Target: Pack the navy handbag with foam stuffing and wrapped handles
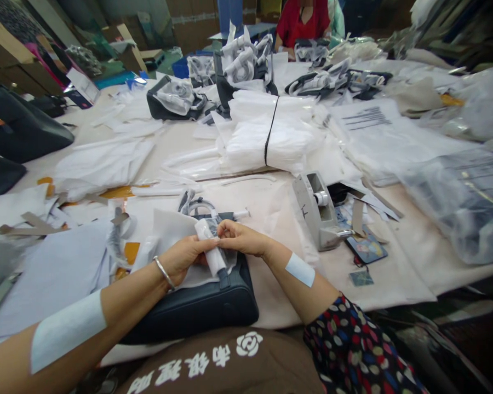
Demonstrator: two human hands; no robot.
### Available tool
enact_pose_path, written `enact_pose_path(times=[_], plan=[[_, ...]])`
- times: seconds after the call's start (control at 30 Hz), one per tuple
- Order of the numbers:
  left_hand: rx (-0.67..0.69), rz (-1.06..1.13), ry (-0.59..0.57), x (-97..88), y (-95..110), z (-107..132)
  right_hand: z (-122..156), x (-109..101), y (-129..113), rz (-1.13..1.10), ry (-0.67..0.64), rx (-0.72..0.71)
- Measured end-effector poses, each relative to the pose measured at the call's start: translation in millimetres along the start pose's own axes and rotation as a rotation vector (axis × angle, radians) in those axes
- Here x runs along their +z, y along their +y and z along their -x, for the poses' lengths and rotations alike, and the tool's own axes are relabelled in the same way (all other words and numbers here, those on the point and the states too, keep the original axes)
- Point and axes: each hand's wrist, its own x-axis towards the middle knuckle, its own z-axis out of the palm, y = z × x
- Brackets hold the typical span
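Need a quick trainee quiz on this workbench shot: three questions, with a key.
1. What do the left hand and right hand hold between them?
2. True or false: the grey tape dispenser stands to the right of both hands.
3. Which wrist wears the metal bangle?

Key:
1. A white wrapped roll
2. True
3. The left

1. Your brown apron (213, 364) shows a white flower and white lettering.
2. Your right sleeve (349, 345) is dark with multicoloured dots.
3. Your left wrist (166, 273) wears a thin metal bangle (164, 273).
4. Your forearms (123, 301) carry white patches (68, 331).
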Motion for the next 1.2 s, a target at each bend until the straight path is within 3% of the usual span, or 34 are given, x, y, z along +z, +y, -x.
enact_pose_path(times=[0.13, 0.33, 0.5, 0.57, 0.63, 0.7, 0.77, 0.83, 0.9, 1.03, 1.2], plan=[[-0.015, 0.052, 0.013, -1.3, 0, -1, 8, 2, 5, 0.0, -0.027, -0.126], [-0.022, 0.093, 0.036, 0.7, 3, 3, 10, 15, 27, 0.267, 0.222, -0.249], [-0.031, 0.085, 0.021, 3.5, 5, 6, 19, 25, 22, 0.573, 0.431, -0.057], [-0.046, 0.073, 0.008, 3.9, 6, 7, 36, 25, 7, 0.753, 0.495, -0.007], [-0.069, 0.064, 0.004, 3.4, 7, 7, 63, 22, -11, 0.908, 0.568, -0.052], [-0.087, 0.064, 0.005, 3.2, 8, 6, 98, 13, -31, 1.046, 0.696, -0.12], [-0.089, 0.059, 0.004, 4.8, 9, 6, 136, -3, -50, 1.15, 0.905, -0.139], [-0.082, 0.046, 0.006, 8.4, 11, 9, 169, -25, -66, 1.207, 1.149, -0.092], [-0.074, 0.038, 0.03, 12.8, 12, 13, 194, -50, -76, 1.222, 1.266, 0.05], [-0.045, 0.037, 0.056, 16.0, 13, 19, 207, -84, -81, 1.076, 1.186, 0.295], [-0.042, 0.039, 0.017, 10.6, 12, 23, 198, -92, -83, 0.918, 1.195, 0.268]])
